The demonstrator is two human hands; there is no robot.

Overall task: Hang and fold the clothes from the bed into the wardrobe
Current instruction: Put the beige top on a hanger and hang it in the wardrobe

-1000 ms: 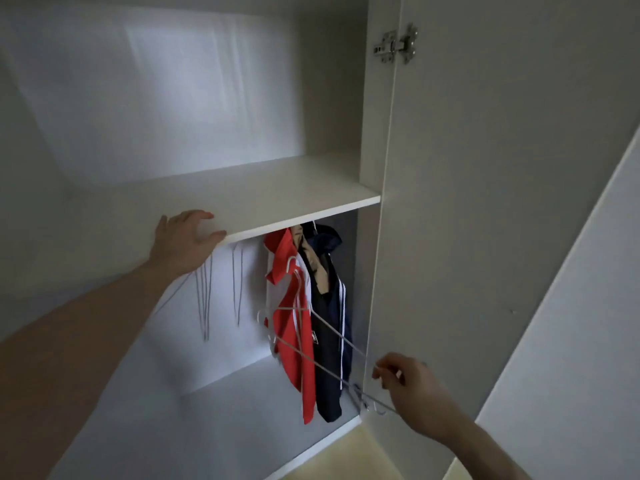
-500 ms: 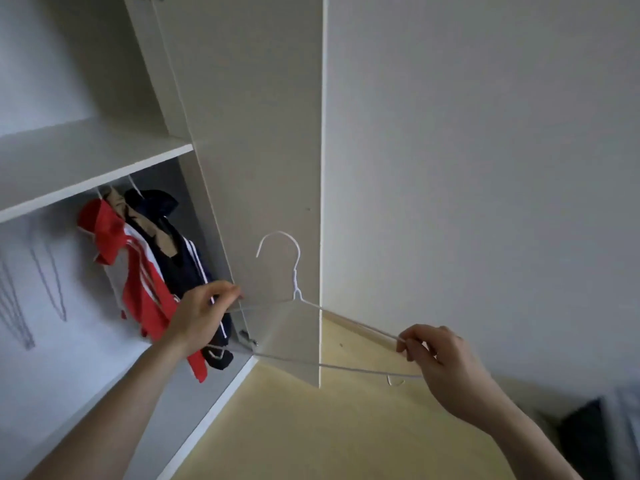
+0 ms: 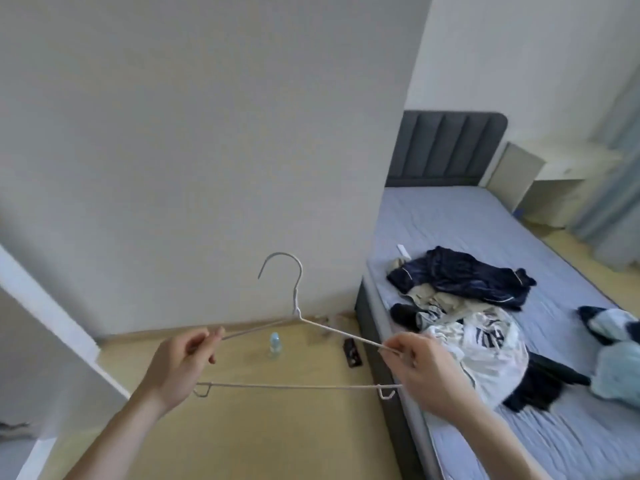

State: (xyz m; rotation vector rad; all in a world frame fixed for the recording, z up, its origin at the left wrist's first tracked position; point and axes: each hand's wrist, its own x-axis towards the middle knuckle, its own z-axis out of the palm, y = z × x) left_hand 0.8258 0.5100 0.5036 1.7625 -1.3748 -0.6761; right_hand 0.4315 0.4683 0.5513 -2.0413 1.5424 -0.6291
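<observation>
The view has swung away from the white wardrobe (image 3: pixel 52 327), now only an edge at the left, to the grey-framed bed with a lilac sheet (image 3: pixel 485 216). There the heap of dark blue, white and beige clothes (image 3: pixel 478 317) lies unsorted. Both hands now hold the thin white wire hanger (image 3: pixel 298 344): left hand (image 3: pixel 173 368) and right hand (image 3: pixel 426 372) pinch its sloping shoulders, so dressing a garment likely comes next.

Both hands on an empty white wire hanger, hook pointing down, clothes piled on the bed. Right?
Not quite: in the head view the hanger has its hook up. Left hand and right hand do hold it empty; clothes lie on the bed.
</observation>
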